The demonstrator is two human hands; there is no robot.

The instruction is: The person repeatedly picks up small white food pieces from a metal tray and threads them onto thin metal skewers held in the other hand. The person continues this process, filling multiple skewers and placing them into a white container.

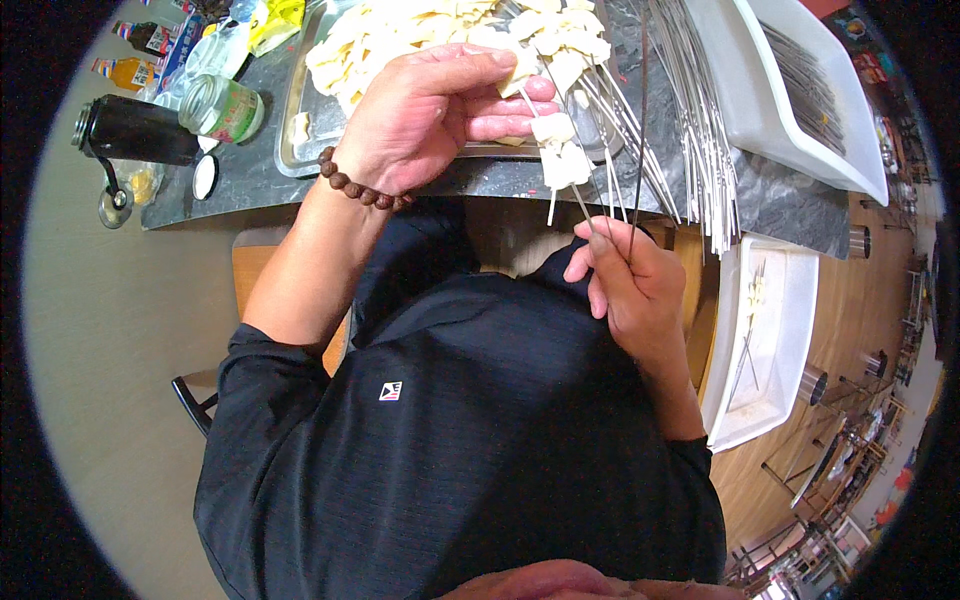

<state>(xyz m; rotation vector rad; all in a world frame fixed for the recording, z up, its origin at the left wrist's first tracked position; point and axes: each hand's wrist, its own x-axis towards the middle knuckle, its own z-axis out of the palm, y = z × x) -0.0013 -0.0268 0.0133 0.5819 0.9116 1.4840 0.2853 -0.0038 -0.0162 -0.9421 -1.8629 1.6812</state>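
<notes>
My left hand [427,112] wears a beaded bracelet and pinches a pale yellow, flat food piece [515,79] between thumb and fingers at the upper end of a metal skewer [580,201]. More pale pieces [564,161] are threaded lower on that skewer. Below them, my right hand [637,289] grips the skewer's lower end, with other thin skewers [642,112] also running up from its fingers. Behind both hands, a metal tray [289,146] carries a large heap of the same pieces [405,37]. Several loaded skewers [637,154] rest over its right edge.
Bare metal skewers [697,142] lie right of the tray, overhanging the table edge. A white bin [840,161] beside them holds more skewers. Another white bin [784,352] stands lower, with loaded skewers inside. At left are a glass jar [244,112], a dark bottle [142,129] and a lid [205,177].
</notes>
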